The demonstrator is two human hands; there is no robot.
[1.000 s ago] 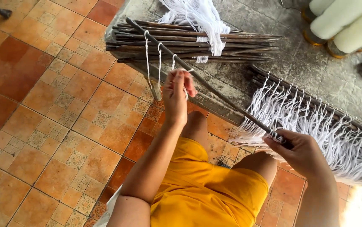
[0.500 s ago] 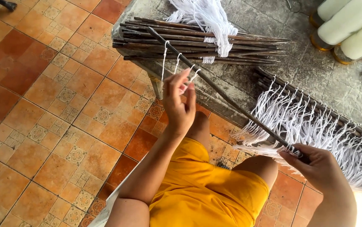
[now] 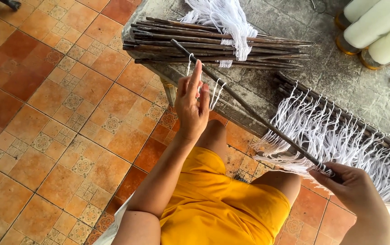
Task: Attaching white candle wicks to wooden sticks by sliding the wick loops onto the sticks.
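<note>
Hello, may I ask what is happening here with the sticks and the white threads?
A seated person in yellow shorts holds a long dark stick slanted across the lap. The right hand grips its near end, while the left hand, fingers spread, works white string loops on the stick's far part. A bundle of similar sticks with white yarn lies on the concrete bench. Sticks already hung with white fringe lie at the right.

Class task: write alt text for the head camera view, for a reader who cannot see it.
A seated person's right hand grips one end of a dark stick while the left hand works white string loops along it. More sticks and fringed rods lie on a concrete bench.
</note>
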